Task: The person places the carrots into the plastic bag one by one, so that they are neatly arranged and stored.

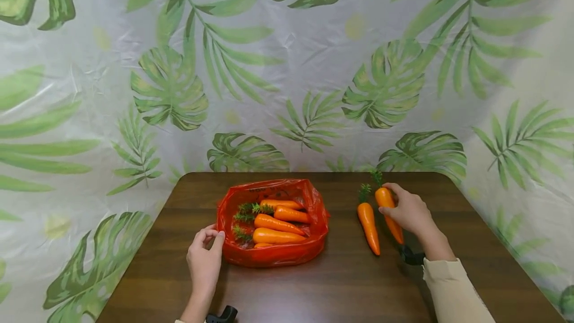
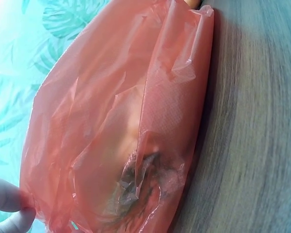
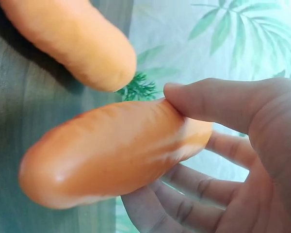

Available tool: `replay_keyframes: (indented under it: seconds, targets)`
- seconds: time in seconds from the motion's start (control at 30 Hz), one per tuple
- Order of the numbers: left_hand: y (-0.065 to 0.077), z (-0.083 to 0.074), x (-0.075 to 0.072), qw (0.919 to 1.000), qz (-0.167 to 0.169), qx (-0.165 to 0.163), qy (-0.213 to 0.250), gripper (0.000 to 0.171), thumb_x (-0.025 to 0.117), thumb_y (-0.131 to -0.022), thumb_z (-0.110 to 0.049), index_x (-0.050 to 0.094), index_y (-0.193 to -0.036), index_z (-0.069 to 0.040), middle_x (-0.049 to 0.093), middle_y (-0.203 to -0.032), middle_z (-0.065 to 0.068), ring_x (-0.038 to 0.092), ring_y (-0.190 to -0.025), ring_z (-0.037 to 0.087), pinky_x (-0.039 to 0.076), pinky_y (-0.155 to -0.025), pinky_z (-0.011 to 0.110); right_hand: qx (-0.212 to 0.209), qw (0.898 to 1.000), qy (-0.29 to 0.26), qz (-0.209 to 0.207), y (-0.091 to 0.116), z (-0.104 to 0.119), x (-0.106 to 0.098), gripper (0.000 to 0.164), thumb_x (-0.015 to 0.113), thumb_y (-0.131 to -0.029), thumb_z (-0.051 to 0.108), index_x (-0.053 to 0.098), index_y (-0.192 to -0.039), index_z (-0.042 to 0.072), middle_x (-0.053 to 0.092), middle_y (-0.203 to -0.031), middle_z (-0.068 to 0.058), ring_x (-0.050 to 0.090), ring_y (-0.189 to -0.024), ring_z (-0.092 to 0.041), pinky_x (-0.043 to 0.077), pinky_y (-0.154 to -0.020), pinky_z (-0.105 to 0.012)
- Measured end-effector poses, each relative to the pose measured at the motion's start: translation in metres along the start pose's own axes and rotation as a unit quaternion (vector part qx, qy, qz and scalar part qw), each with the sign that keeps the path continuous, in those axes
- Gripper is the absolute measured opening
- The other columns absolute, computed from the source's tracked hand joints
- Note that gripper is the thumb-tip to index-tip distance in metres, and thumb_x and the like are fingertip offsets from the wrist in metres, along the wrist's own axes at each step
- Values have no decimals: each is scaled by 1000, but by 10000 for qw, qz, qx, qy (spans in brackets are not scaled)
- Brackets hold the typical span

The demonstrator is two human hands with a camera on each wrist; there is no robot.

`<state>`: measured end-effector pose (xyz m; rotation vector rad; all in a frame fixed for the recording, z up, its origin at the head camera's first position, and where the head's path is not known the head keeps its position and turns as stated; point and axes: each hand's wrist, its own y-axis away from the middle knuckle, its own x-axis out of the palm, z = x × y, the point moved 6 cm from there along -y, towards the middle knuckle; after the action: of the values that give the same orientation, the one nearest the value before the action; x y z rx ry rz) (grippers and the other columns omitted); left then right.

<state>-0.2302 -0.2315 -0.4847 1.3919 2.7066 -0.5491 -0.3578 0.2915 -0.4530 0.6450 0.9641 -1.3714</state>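
A red plastic bag [image 1: 273,258] lies with its mouth wide on the table, and several orange carrots [image 1: 278,236] with green tops show inside it. My left hand [image 1: 205,258] pinches the bag's left rim between thumb and fingers; the left wrist view has those fingertips [image 2: 26,216] at the thin plastic [image 2: 102,121]. On the right, my right hand [image 1: 410,212] grips a carrot [image 1: 384,197] around its upper part, its green top pointing away from me. The right wrist view shows thumb and fingers around this carrot [image 3: 102,150]. A second loose carrot [image 1: 368,228] lies just left of it.
The dark wooden table [image 1: 287,293] has its far edge against a hanging sheet [image 1: 314,54] with a green leaf print. Black wrist devices [image 1: 410,255] are on both arms. Bare tabletop lies between the bag and the loose carrot.
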Motion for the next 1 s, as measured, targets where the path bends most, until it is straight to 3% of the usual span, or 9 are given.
replay_keyframes:
  seconds: [0.37,1.0]
  targets:
    - [3,3,1,9998,23,-168,-49,15,72,-93,-16,65,-87,-4,68,-121,13,64,-112,33,46,-101,53,-213,9998,-25,-36,2,17,-9,68,77,-89,29,44,-147,12,68,-110,-21,62,-67,-19,49,-55,-35]
    - [2,-2,1,10000,-44,69,-41,14,72,-93,-13,66,-87,-2,69,-120,14,64,-110,34,46,-99,52,-415,9989,-32,-209,3,64,-24,70,76,-90,29,43,-150,16,67,-120,-21,65,-78,-26,51,-61,-39]
